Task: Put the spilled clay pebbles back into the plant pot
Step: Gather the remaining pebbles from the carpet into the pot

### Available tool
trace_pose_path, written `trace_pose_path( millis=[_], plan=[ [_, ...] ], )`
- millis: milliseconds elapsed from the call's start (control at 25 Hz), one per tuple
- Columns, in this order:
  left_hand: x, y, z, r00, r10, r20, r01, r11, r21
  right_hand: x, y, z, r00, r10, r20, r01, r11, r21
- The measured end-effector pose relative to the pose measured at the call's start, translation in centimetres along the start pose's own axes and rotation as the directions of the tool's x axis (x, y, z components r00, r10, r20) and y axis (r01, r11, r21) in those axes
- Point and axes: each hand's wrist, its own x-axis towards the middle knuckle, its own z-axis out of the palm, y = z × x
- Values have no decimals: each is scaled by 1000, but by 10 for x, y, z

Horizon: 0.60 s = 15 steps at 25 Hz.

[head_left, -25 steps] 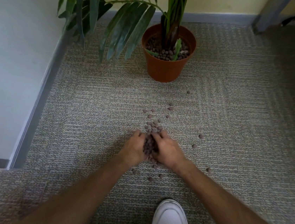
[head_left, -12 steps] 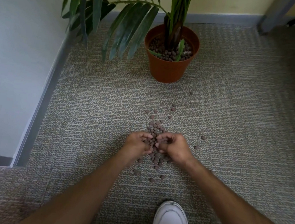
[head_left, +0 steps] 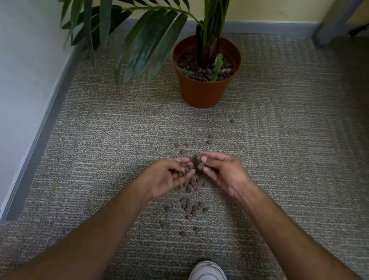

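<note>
Head view: left hand [head_left: 165, 176] and right hand [head_left: 222, 170], fingers half-curled, cup pebbles [head_left: 188, 169] above the carpet [head_left: 292, 152], pot [head_left: 201, 93] well ahead; loose cupping and gaps between fingers may drop some onto the scatter below.

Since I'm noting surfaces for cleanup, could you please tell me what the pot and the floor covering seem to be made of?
The plant pot looks like smooth matte plastic, possibly glazed clay: even orange-brown wall, thin rim. The carpet looks like low-loop woven textile, grey-beige with ribbed rows. The clay pebbles look matte and rough.
</note>
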Motion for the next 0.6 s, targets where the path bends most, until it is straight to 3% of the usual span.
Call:
trace_pose_path(
  millis=[120, 240, 440, 600],
  plan=[
    [1, 28, 12, 997, 73, 18, -71, 993, -94, 12, -44, 2, 1000, -12, -26, 15, 990, 142],
    [3, 56, 27, 991, 130, 34, -120, 969, -214, 30, -99, 17, 992, -113, -54, 121, 973, 195],
    [10, 92, 54, 985, 172, -1, -162, 927, -338, 78, -175, 53, 922, -303, -241, 325, 944, 55],
    [23, 122, 81, 979, 198, -49, -202, 907, -370, 100, -201, 71, 890, -350, -292, 325, 936, -133]
  ],
)
